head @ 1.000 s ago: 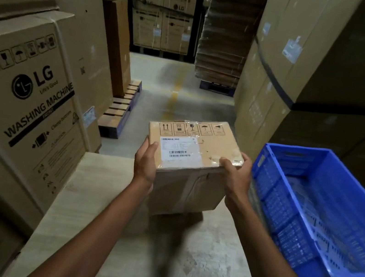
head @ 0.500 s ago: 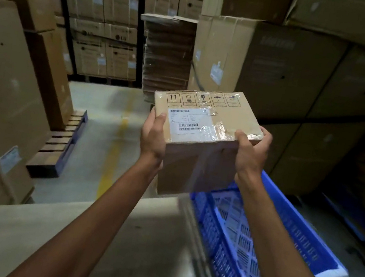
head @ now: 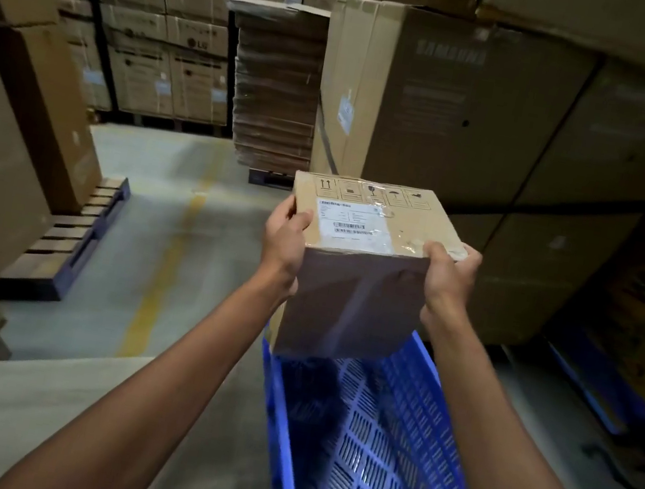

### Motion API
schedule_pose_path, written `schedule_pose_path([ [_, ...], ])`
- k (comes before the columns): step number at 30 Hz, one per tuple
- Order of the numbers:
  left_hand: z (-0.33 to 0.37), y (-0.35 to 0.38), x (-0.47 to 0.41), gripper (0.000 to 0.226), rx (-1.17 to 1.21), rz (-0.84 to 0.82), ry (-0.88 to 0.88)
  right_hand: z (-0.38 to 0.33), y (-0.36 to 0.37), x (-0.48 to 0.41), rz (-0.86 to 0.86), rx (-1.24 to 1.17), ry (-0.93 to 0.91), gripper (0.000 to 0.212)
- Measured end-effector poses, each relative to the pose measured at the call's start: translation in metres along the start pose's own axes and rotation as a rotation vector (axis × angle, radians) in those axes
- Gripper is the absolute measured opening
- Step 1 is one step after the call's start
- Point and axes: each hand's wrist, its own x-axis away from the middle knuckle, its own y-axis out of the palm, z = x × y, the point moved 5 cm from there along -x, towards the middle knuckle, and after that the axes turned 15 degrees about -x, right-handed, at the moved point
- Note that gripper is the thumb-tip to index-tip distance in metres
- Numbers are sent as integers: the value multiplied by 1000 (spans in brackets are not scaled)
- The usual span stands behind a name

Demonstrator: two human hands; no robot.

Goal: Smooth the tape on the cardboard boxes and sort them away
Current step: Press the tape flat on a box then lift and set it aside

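The left hand (head: 283, 238) and right hand (head: 450, 274) grip the short ends of the cardboard box (head: 359, 293), held over the far end of the blue crate (head: 277, 416). Its long axis runs left to right, with the barcode label (head: 351, 225) facing up.

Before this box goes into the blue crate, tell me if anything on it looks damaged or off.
The clear tape on top of the cardboard box is wrinkled and puckered near the right hand, not lying flat. The near side shows a crease below that corner. Nothing else stands out.
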Motion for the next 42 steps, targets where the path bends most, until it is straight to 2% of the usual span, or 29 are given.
schedule_pose_path([
  [3, -2, 25, -11, 37, -40, 1, -2, 5, -7, -31, 20, -13, 7, 42],
  [13, -40, 60, -22, 38, -123, 18, -34, 21, -24, -78, 65, 80, 50, 43],
  [17, -72, 50, -22, 39, -164, 75, -114, 44, -30, -79, 46, 137, 77, 42],
  [22, -111, 29, -16, 41, -191, 89, -156, 86, -34, -70, -10, 108, 218, 36],
  [26, -149, 10, -12, 47, -278, 30, -215, 131, -43, -60, -83, 148, 318, 33],
  [30, -157, -5, -11, 48, -473, -34, -146, 145, -37, -54, -167, 187, 286, 37],
  [31, -152, -8, -12, 51, -589, -47, -98, 140, -34, -54, -166, 278, 216, 40],
  [33, -138, -10, -13, 54, -917, -64, 39, 127, -26, -50, -185, 565, -63, 51],
  [35, -127, 0, -8, 48, -1166, -154, 206, 120, -12, -35, -317, 786, -314, 55],
  [36, -126, 6, -4, 45, -1277, -235, 251, 123, -5, -27, -416, 880, -360, 54],
  [38, -132, 11, 2, 48, -1488, -381, 298, 136, 1, -16, -560, 1048, -308, 54],
  [42, -133, 7, 0, 58, -1661, -495, 293, 134, 0, -5, -630, 1137, -219, 62],
])
